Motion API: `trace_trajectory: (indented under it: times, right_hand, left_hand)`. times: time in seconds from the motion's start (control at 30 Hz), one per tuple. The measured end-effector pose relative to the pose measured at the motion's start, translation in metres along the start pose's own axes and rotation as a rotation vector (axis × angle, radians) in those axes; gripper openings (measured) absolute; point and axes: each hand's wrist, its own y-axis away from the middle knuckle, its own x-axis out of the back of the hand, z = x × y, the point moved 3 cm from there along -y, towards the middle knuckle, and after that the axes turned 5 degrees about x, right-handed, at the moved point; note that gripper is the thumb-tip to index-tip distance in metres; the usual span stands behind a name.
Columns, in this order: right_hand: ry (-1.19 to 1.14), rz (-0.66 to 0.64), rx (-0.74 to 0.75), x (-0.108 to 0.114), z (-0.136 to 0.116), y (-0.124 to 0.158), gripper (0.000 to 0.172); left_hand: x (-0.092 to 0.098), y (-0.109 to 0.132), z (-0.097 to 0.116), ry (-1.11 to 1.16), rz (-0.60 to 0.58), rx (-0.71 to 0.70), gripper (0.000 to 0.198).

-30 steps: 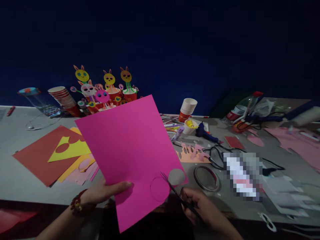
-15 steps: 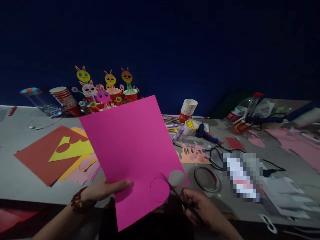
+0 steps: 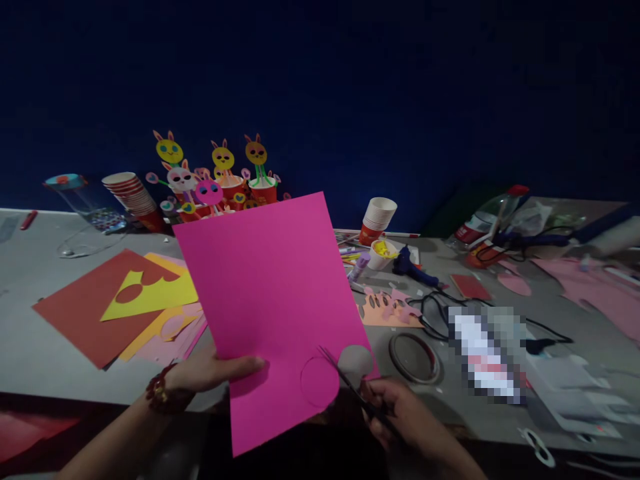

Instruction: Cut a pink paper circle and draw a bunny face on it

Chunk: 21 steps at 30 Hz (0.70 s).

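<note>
A large sheet of bright pink paper (image 3: 270, 280) is tilted up in front of me. My left hand (image 3: 220, 373) grips its lower left edge, thumb on top and the other fingers hidden behind. Near the lower right corner a circle (image 3: 320, 382) is outlined on the sheet, and beside it is a round cut-out hole through which the grey table shows. My right hand (image 3: 395, 410) is closed round the handles of dark scissors (image 3: 345, 375). Their blades lie at the paper between the outlined circle and the hole, with the tips slightly apart.
Paper rabbit figures (image 3: 209, 191) stand in red cups at the back. Coloured paper (image 3: 80, 307) lies left. On the right are a tape roll (image 3: 414, 359), a blue glue gun (image 3: 415, 270), black cables, a stack of paper cups (image 3: 379, 217) and a plastic bottle (image 3: 487, 217).
The pink sheet has turned slightly and its top has shifted right. The scissor blades look a little closer together. My right hand has stayed nearly in place.
</note>
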Motion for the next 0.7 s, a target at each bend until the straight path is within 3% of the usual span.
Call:
trace_trajectory:
  times: [0.3,0.7]
  right_hand:
    - [-0.004,0.01,0.017,-0.002,-0.003,0.004,0.025]
    - [0.112,-0.026,-0.03,0.002,0.0,0.004,0.046]
  left_hand:
    - [0.001,0.0,0.005,0.025,-0.005,0.003,0.029]
    - [0.003,-0.001,0.014,0.031,-0.005,-0.034,0.037]
